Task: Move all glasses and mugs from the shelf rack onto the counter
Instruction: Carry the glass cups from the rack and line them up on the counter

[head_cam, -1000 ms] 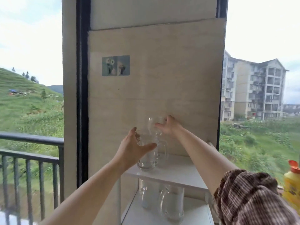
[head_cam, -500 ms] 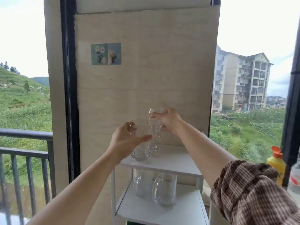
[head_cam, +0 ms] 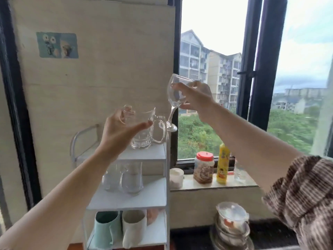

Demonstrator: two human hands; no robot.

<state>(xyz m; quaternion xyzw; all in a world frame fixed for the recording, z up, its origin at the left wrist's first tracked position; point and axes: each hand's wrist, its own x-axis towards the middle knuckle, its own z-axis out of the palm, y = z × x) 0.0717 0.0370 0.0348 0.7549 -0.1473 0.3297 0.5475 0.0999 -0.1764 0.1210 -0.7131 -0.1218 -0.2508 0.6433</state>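
Two bare forearms reach up from the bottom corners of the frame, the right one emerging from a brown striped sleeve (head_cam: pixel 304 197) at lower right. Just left of centre, the left hand (head_cam: pixel 119 131) curls around one clear glass mug (head_cam: pixel 144 130), thumb across its front and fingers behind; the mug's base looks to be at or just above the top tier of the white shelf rack (head_cam: pixel 149 153), and I cannot tell whether it touches. Right of it and higher, the right hand (head_cam: pixel 196 99) grips one wine glass (head_cam: pixel 175 97) by the bowl, tilted, its foot close beside the mug's handle and clear of the rack. On the middle tier stand two more clear glass mugs (head_cam: pixel 124 179) side by side. On the bottom tier sit two ceramic mugs, one teal (head_cam: pixel 106 230), one cream (head_cam: pixel 133 228), with something pinkish behind them that is too blurred to name. At lower right a stack of bowls (head_cam: pixel 232 226) with one glass lid rests on the dark counter (head_cam: pixel 191 237). Farther back, the windowsill (head_cam: pixel 198 184) holds one red-lidded jar (head_cam: pixel 204 167) and one yellow bottle (head_cam: pixel 223 164).
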